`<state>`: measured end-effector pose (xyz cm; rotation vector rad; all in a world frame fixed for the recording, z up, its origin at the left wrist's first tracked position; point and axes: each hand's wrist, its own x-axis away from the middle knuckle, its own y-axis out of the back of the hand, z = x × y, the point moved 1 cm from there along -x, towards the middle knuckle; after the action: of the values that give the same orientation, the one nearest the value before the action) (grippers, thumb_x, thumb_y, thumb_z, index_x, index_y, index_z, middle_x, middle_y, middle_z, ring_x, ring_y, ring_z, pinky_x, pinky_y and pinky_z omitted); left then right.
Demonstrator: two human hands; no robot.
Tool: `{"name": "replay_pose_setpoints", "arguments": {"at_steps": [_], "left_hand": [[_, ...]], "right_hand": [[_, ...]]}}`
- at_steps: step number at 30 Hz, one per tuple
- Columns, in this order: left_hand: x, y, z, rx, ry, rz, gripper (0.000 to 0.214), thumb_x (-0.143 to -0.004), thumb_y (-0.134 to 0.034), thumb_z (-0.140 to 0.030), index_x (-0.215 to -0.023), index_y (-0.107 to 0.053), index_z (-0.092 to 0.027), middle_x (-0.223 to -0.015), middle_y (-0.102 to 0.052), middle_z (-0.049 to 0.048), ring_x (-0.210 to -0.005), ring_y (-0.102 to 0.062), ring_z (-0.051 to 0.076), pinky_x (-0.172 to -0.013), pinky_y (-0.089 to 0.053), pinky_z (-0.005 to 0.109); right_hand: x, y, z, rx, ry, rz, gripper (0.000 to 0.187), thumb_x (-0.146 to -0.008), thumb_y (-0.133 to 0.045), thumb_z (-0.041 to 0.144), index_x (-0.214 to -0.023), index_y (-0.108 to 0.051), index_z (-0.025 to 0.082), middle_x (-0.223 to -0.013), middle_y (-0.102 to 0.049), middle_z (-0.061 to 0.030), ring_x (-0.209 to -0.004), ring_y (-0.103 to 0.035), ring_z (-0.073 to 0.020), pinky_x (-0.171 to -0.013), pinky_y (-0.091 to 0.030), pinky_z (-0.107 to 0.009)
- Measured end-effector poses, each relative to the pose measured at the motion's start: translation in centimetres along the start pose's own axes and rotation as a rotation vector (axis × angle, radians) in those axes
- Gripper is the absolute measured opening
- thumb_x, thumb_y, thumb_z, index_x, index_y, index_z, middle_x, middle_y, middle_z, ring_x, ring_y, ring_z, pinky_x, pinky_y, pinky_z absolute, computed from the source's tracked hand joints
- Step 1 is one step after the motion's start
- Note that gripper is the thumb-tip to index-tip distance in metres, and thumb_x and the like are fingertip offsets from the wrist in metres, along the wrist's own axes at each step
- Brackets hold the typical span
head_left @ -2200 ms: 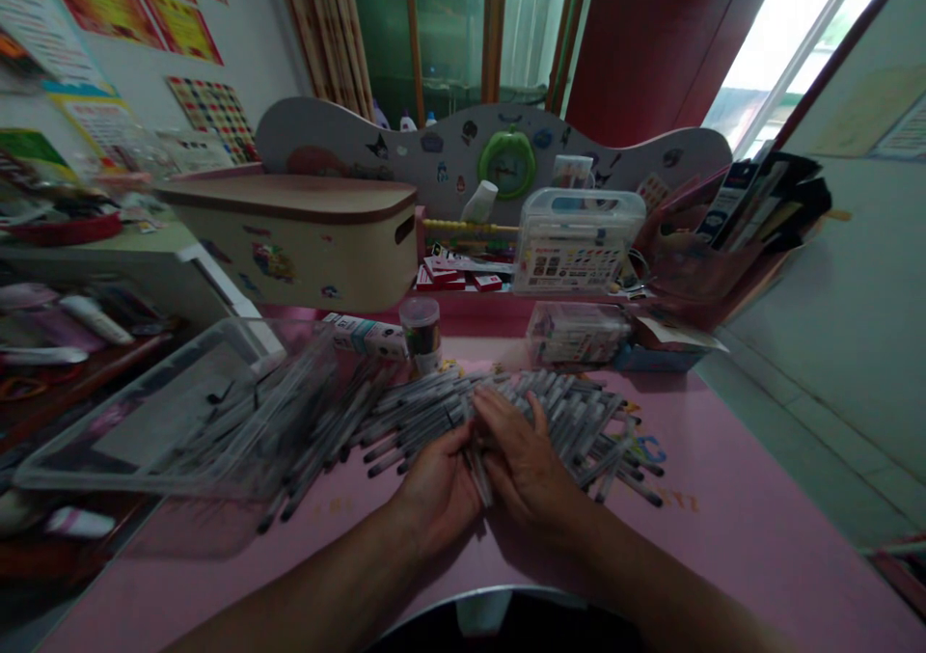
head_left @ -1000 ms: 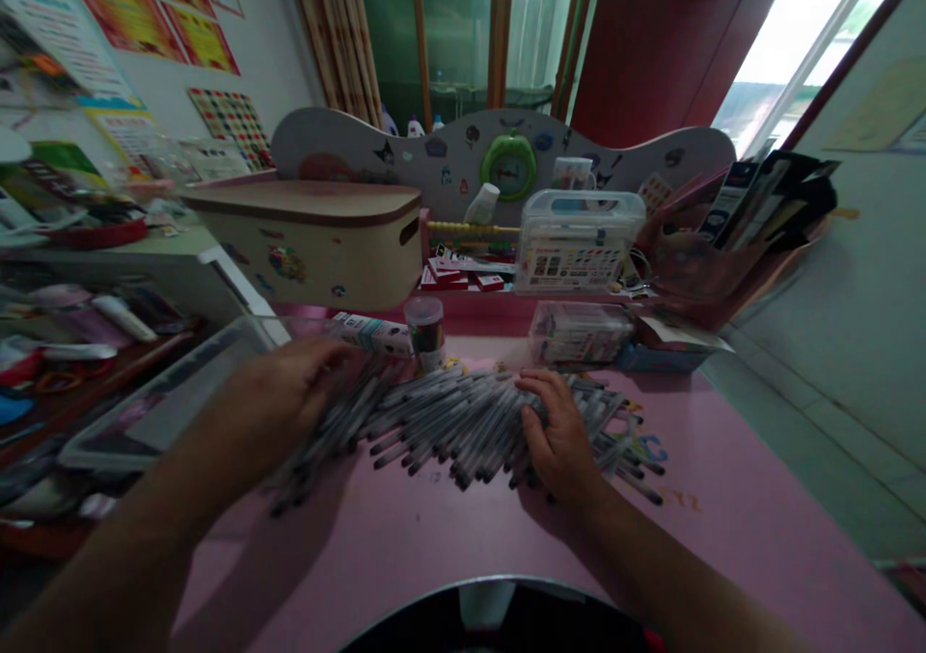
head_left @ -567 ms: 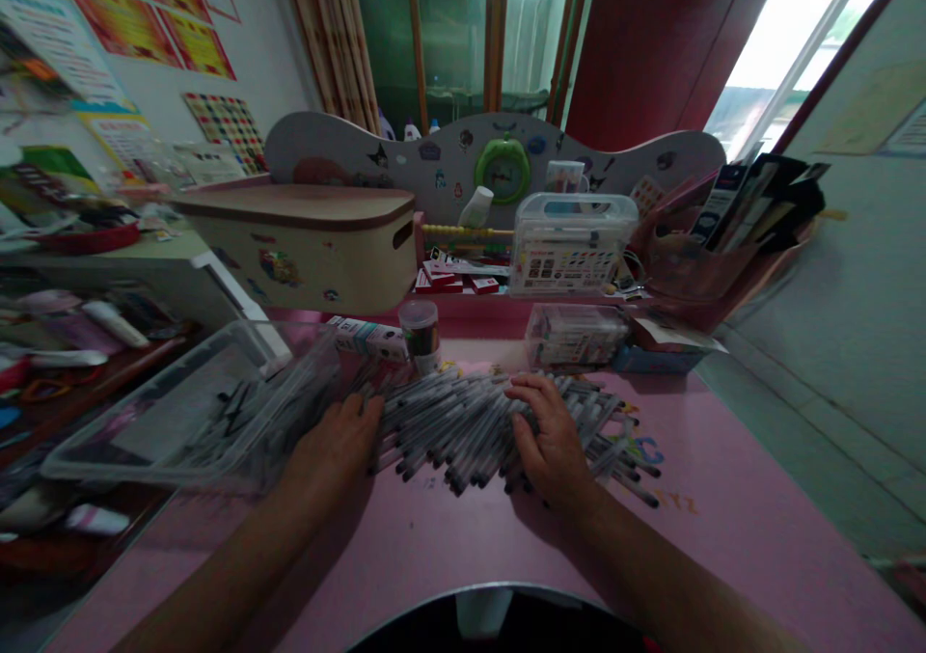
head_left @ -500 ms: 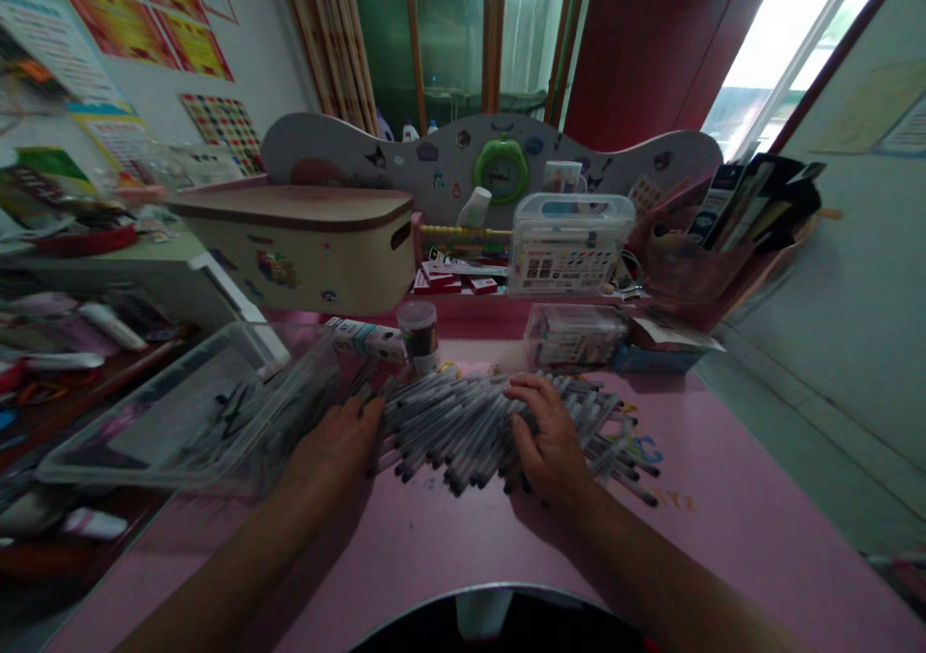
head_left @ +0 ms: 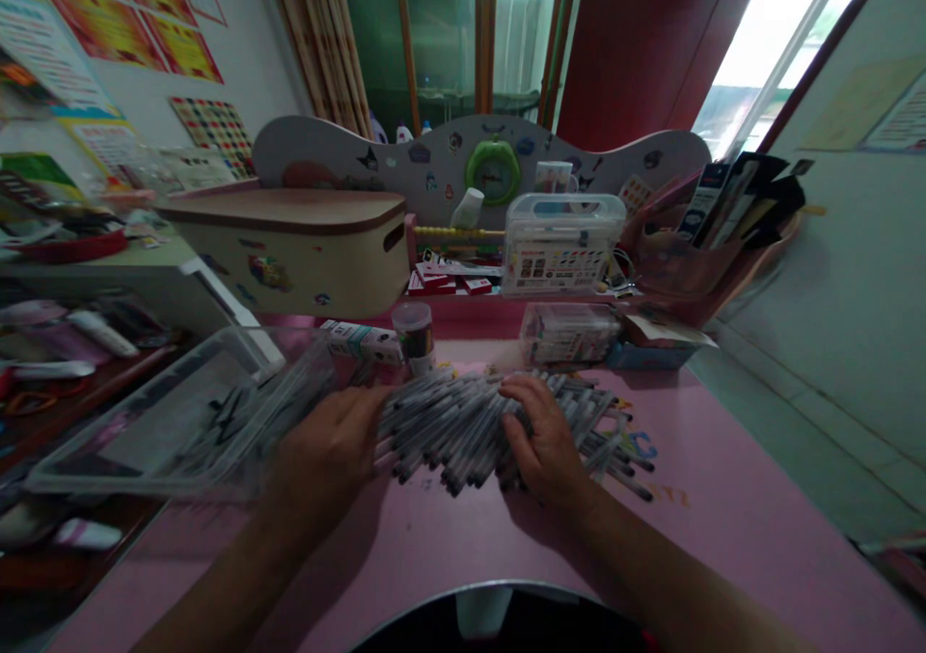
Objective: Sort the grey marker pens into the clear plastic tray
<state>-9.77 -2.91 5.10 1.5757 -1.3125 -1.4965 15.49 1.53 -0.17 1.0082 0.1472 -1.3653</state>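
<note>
A wide heap of clear pens with dark tips [head_left: 449, 431] lies slantwise across the pink desk. Over its right part rests my right hand [head_left: 546, 441], thumb and fingers apart, touching the top pens without closing round any. My left hand [head_left: 329, 446] is at the heap's left end, beside a clear plastic bin [head_left: 145, 487]. Motion smears it and its fingertips are hidden, so I cannot make out whether it grips a pen. Inside the bin lie more pens [head_left: 228, 417], some with dark parts.
Behind the heap stand a clear cup [head_left: 415, 335], a small printed carton [head_left: 362, 342], a clear box of pens [head_left: 568, 335] and a blue box [head_left: 655, 352]. A lidded cream bin [head_left: 304, 267] and a clear handled case [head_left: 562, 248] sit on the raised shelf.
My left hand has lifted slightly and turned, its knuckles higher beside the heap. My right hand stays on the pens. The whole view has shifted a little.
</note>
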Motion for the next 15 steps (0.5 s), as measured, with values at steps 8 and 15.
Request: {"name": "replay_pose_setpoints", "arguments": {"at_steps": [8,15], "left_hand": [[-1.7,-1.0,-5.9,0.893,0.147,0.035,0.012,-0.081,-0.067,-0.028,-0.09,-0.072,-0.022,-0.086,-0.073,0.0051,-0.08,-0.067,0.02,-0.076,-0.049,0.029],[-2.1,-5.1,-8.7,1.601,0.508,0.104,0.029,-0.07,-0.078,-0.032,-0.094,-0.069,-0.017,-0.084,-0.068,0.0038,-0.075,-0.064,0.015,-0.067,-0.05,0.024]], "right_hand": [[-0.5,0.0,0.3,-0.007,-0.008,0.179,0.02,-0.095,-0.045,0.017,-0.105,-0.062,0.021,-0.101,-0.062,-0.0084,-0.097,-0.058,-0.0224,-0.086,-0.05,-0.039],[-0.1,0.1,1.2,-0.159,-0.088,0.293,0.021,-0.098,-0.044,0.023,-0.091,-0.063,0.02,-0.083,-0.066,-0.003,-0.076,-0.062,-0.0181,-0.071,-0.051,-0.03]]}}
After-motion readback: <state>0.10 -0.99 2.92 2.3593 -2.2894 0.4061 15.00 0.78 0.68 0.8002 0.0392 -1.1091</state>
